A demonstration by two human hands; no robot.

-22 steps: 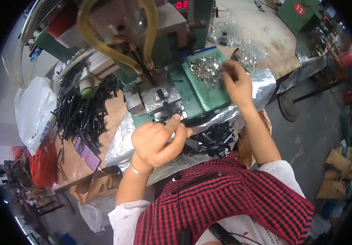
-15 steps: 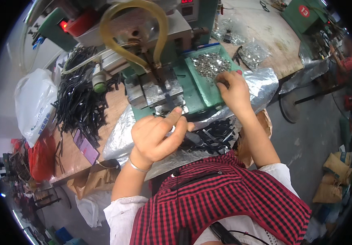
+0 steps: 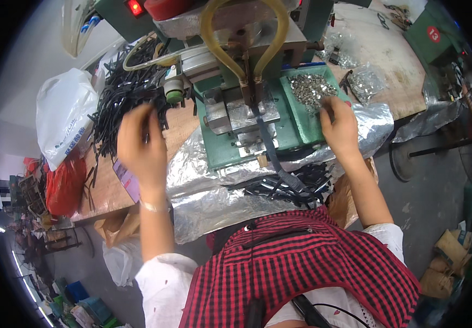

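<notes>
My left hand [image 3: 142,147] is smeared by motion beside a heap of black straps [image 3: 118,104] on the left; whether it holds one cannot be made out. My right hand [image 3: 341,128] is at the right edge of a green tray [image 3: 308,131] filled with small shiny metal pieces [image 3: 310,90]. Its fingertips are curled together, and what they pinch is hidden. Between the hands stands a green bench press [image 3: 230,156] with metal jaws. One dark strap [image 3: 271,150] runs from under its head down toward me, with neither hand touching it.
More black straps [image 3: 279,183] lie on silver foil [image 3: 203,210] at the table's front edge. A phone [image 3: 128,180], a white plastic bag [image 3: 63,117] and a red bag [image 3: 63,188] are at left. Clear bags of metal pieces [image 3: 367,82] lie beyond the tray.
My left hand has left the strap at the press and swung left to the black strap heap. My right hand stays at the tray. The whole view has shifted.
</notes>
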